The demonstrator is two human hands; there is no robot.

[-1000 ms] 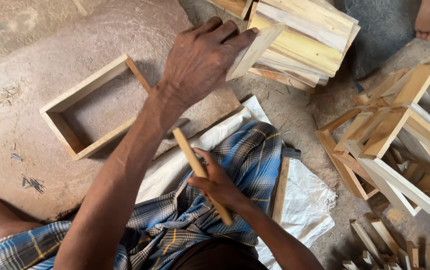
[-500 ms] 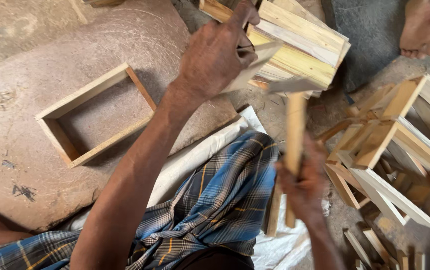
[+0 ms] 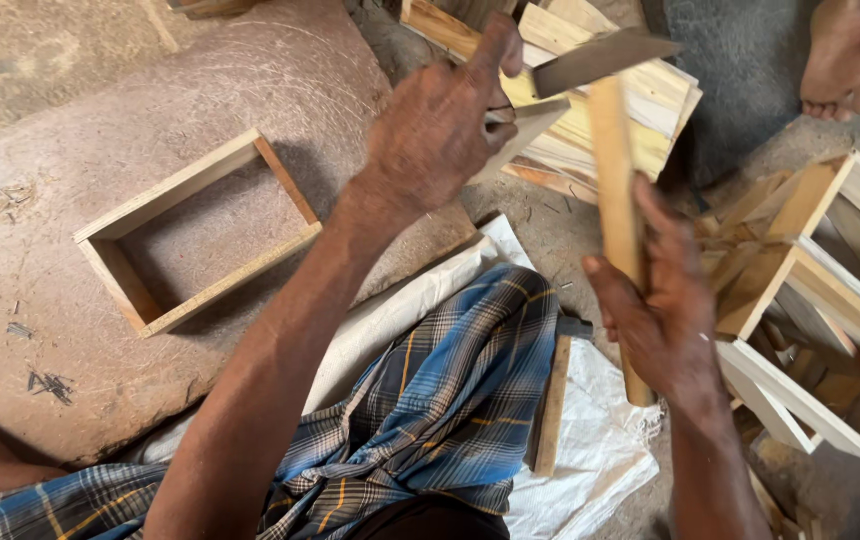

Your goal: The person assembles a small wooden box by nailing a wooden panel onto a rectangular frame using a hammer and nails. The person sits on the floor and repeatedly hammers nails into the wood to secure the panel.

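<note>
Two changes since a second ago: my right hand (image 3: 665,320) has swung the wooden slat (image 3: 615,215) from slanting across my lap to nearly upright, fingers wrapped round its lower end, while my left hand (image 3: 440,125) pinches a flat wood piece (image 3: 522,125) above the plank stack (image 3: 640,95). The open wooden frame (image 3: 200,235) lies on the stone slab (image 3: 70,130); finished frames (image 3: 820,290) are piled right of the slat.

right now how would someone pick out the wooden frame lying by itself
Start at the big rounded stone slab filling the upper left of the head view. The open rectangular wooden frame lies flat on it, left of the left hand. Unlike the frames jumbled at the right, it sits alone with bare stone showing through.
</note>
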